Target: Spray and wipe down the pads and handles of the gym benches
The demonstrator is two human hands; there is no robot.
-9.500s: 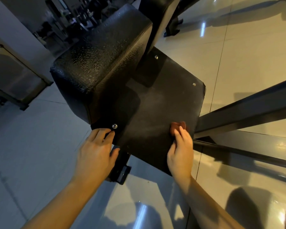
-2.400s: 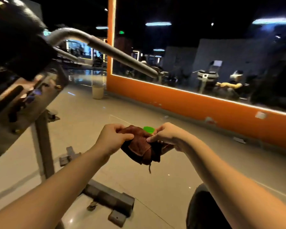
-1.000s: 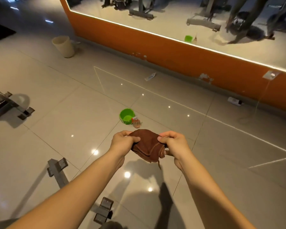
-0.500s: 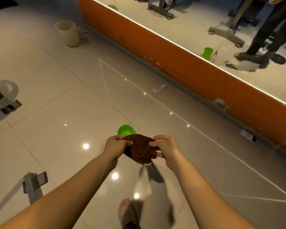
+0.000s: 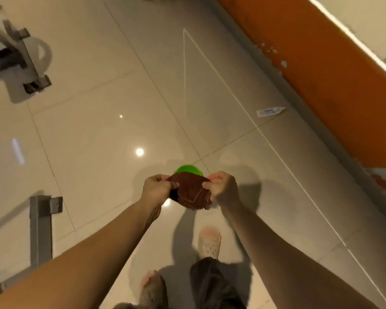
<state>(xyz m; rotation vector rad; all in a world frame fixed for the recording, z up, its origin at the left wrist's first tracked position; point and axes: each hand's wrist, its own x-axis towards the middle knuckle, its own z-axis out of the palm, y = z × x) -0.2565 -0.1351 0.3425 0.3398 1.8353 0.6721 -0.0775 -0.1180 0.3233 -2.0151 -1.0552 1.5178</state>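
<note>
Left hand (image 5: 157, 188) and right hand (image 5: 222, 188) each pinch an opposite edge of a brown terry cloth (image 5: 190, 191), fingers curled tight into the soft, bunched folds, holding it out at arm's length above the glossy beige tiled floor (image 5: 98, 130). A round bright-green plastic bowl (image 5: 187, 169) sits on the floor, partly hidden behind the cloth. A grey square-section steel equipment foot (image 5: 41, 228) lies at lower left; an orange wall base (image 5: 321, 70) with chipped paint runs along the right.

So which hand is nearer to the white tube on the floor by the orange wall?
Right. The white tube lies ahead and right of the right hand; the left hand is farther, across the brown cloth.
</note>
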